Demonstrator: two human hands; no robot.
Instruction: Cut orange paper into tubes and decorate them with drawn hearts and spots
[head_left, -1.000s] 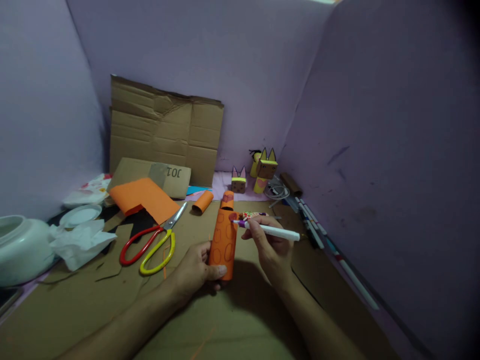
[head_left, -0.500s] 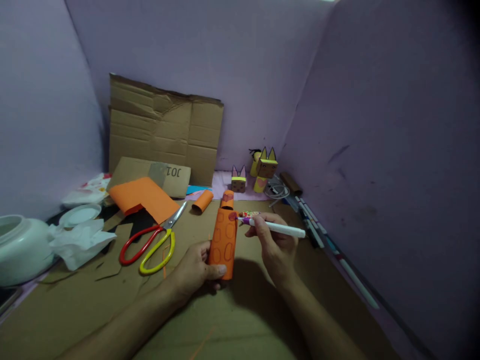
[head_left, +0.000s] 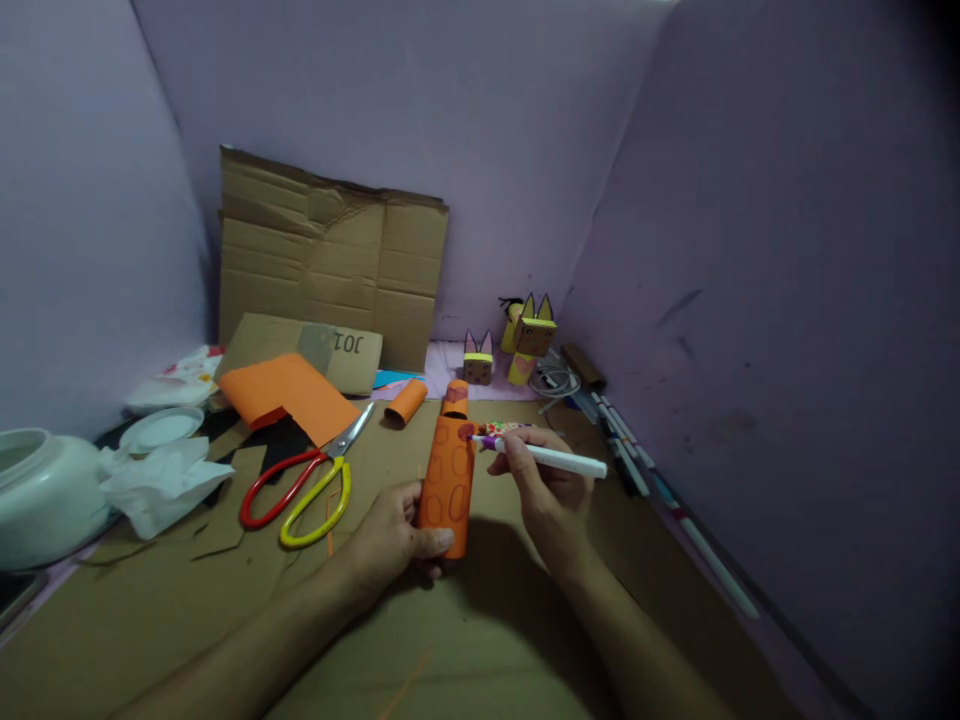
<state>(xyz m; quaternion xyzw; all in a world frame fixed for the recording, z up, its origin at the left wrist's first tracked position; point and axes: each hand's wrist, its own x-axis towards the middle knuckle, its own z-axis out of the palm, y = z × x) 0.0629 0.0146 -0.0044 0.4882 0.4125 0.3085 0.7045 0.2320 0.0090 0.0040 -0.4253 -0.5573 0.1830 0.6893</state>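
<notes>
An orange paper tube (head_left: pixel 448 480) with drawn oval outlines stands tilted in front of me, its lower end gripped by my left hand (head_left: pixel 394 540) with the thumb across the front. One oval near its top right is coloured dark red. My right hand (head_left: pixel 551 495) is closed round a white marker (head_left: pixel 555 458) with a purple collar, and the tip touches that coloured spot. Just behind the tube's top is a smaller orange roll (head_left: pixel 455 398) with a dark red mark. A patterned object (head_left: pixel 506 428) lies partly behind the marker.
Red-and-yellow scissors (head_left: pixel 315 490), orange paper (head_left: pixel 289 395) and another orange roll (head_left: pixel 407 402) lie left. A white pot (head_left: pixel 49 500) and crumpled tissue (head_left: pixel 161 490) are farther left. Cardboard (head_left: pixel 330 260) leans behind. Paper animal figures (head_left: pixel 535 335), a cable (head_left: pixel 555 380) and markers (head_left: pixel 626 455) are at right.
The marker and my right hand have shifted very slightly left, with the tip still on the red spot. My left hand holds the tube as before.
</notes>
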